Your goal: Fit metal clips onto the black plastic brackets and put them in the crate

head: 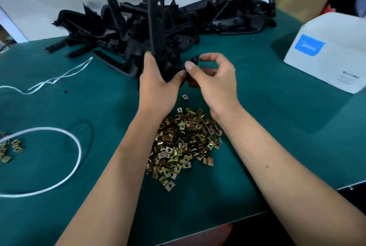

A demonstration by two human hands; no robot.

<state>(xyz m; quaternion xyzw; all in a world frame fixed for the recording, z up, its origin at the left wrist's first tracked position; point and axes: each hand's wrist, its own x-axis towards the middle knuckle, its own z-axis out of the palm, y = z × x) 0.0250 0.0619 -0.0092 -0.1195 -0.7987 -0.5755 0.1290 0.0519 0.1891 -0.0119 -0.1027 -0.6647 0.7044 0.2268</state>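
Two hands are showing, the left hand (156, 83) and the right hand (213, 79). One black bracket (158, 33) is standing upright between them. A heap of black brackets (178, 21), too tangled to count, is lying along the far edge of the surface (277, 126). One large pile of metal clips (184, 142), too many to count, is sitting near the front edge, with one stray clip (185, 97) beyond it and several clips (10, 148) at the left edge. One white box (332, 53) is sitting at the right edge. Two white cords are lying left: a thin one (59, 76) and a thick loop (65, 166).
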